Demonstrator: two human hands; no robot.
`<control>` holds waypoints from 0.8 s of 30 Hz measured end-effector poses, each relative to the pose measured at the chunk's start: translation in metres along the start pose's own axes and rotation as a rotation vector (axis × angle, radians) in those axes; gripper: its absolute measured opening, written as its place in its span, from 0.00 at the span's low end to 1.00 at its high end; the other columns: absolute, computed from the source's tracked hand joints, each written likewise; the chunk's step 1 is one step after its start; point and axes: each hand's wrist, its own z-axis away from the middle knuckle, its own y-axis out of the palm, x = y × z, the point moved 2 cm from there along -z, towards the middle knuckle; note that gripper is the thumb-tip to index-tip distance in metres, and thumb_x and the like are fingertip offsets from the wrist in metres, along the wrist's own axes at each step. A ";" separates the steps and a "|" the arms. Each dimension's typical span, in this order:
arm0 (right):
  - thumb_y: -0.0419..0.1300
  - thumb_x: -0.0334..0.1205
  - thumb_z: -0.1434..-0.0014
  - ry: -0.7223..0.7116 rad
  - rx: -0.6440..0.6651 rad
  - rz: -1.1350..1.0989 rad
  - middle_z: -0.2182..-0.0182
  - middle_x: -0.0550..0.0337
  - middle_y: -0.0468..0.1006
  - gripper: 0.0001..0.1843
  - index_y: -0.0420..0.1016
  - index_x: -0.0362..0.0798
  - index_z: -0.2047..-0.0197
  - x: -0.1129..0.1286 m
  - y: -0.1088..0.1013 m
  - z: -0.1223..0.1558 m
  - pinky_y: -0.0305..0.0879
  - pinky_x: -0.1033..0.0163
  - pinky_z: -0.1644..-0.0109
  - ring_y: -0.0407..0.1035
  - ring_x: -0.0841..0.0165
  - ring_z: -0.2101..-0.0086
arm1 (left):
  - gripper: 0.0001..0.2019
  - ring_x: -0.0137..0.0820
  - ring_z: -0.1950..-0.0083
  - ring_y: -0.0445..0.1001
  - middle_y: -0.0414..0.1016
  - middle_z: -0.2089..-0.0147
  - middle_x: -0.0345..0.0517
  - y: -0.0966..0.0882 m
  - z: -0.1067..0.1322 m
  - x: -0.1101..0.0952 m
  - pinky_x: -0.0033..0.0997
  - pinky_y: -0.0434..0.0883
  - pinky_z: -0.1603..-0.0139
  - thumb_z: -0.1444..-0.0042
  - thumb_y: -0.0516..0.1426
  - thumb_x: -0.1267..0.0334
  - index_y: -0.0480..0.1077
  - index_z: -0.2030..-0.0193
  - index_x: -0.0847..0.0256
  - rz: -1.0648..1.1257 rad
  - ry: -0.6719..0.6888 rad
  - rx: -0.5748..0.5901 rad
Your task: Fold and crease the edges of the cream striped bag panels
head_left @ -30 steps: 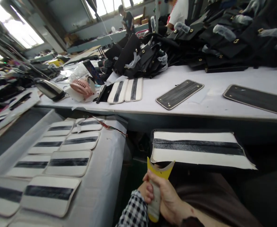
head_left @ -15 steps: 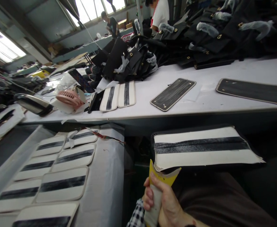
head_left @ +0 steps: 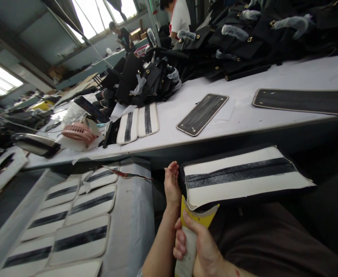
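Observation:
My right hand (head_left: 196, 242) is wrapped around a flat yellow and off-white tool (head_left: 202, 218) with a notched, flared end. Its tip lies at the lower left corner of a white panel (head_left: 241, 188) with a dark stripe, which sits on a black piece (head_left: 183, 169) over my lap. My left hand (head_left: 171, 182) is raised beside the left edge of that black piece, its fingers stretched upward and partly turned away. Nothing shows in it. Whether it touches the edge I cannot tell.
Striped panels (head_left: 82, 234) lie in rows on a covered surface (head_left: 134, 223) at the left. The white table (head_left: 157, 148) ahead bears dark panels (head_left: 203, 114), a striped pair (head_left: 138, 123), a pink fan (head_left: 79, 132), a kettle (head_left: 36, 144) and piled black bags (head_left: 229, 42). Two people are beyond.
My left hand has come up from behind my right hand to the black piece's left edge. My right hand keeps its grip on the tool. The view has tilted and shifted slightly.

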 end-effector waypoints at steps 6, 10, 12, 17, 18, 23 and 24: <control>0.74 0.61 0.67 -0.079 -0.079 -0.027 0.89 0.69 0.61 0.30 0.69 0.45 0.77 0.000 0.005 0.001 0.49 0.68 0.81 0.51 0.77 0.86 | 0.24 0.39 0.41 0.69 0.73 0.43 0.48 0.007 0.003 -0.020 0.35 0.63 0.39 0.33 0.45 0.46 0.71 0.45 0.60 0.035 0.335 0.038; 0.74 0.66 0.69 -0.110 -0.106 0.000 0.89 0.69 0.61 0.33 0.69 0.45 0.77 0.000 0.002 -0.002 0.50 0.68 0.81 0.52 0.77 0.86 | 0.23 0.39 0.41 0.70 0.74 0.43 0.48 0.007 0.005 -0.025 0.35 0.63 0.39 0.33 0.45 0.48 0.72 0.45 0.60 -0.063 0.337 0.030; 0.73 0.68 0.70 -0.128 -0.120 0.026 0.89 0.69 0.61 0.35 0.69 0.45 0.77 0.000 0.000 -0.004 0.50 0.68 0.82 0.52 0.77 0.87 | 0.23 0.39 0.42 0.70 0.74 0.44 0.48 0.007 0.006 -0.027 0.34 0.63 0.39 0.33 0.46 0.49 0.73 0.46 0.60 -0.112 0.347 0.017; 0.72 0.69 0.69 -0.117 -0.120 0.057 0.89 0.69 0.60 0.35 0.68 0.45 0.77 0.002 0.000 -0.003 0.50 0.68 0.82 0.51 0.77 0.87 | 0.20 0.37 0.43 0.71 0.76 0.46 0.47 0.009 0.007 -0.031 0.32 0.63 0.41 0.32 0.46 0.53 0.74 0.48 0.61 -0.191 0.405 -0.028; 0.72 0.69 0.70 -0.101 -0.122 0.061 0.89 0.70 0.60 0.35 0.68 0.45 0.77 0.003 0.000 -0.003 0.50 0.68 0.82 0.51 0.77 0.87 | 0.20 0.36 0.43 0.71 0.76 0.46 0.47 0.009 0.007 -0.031 0.32 0.63 0.41 0.32 0.46 0.53 0.74 0.48 0.61 -0.198 0.412 -0.033; 0.72 0.68 0.69 -0.021 -0.121 0.096 0.90 0.70 0.59 0.34 0.68 0.46 0.76 0.009 -0.001 0.002 0.49 0.68 0.84 0.50 0.77 0.88 | 0.20 0.35 0.43 0.71 0.76 0.46 0.46 0.008 0.007 -0.027 0.33 0.64 0.41 0.31 0.46 0.53 0.74 0.48 0.60 -0.215 0.414 -0.045; 0.71 0.67 0.68 -0.009 -0.119 0.105 0.90 0.70 0.59 0.33 0.68 0.46 0.77 0.011 -0.002 0.003 0.49 0.68 0.84 0.50 0.77 0.88 | 0.19 0.35 0.43 0.71 0.76 0.46 0.46 0.008 0.007 -0.026 0.33 0.64 0.41 0.31 0.46 0.54 0.74 0.48 0.60 -0.217 0.410 -0.045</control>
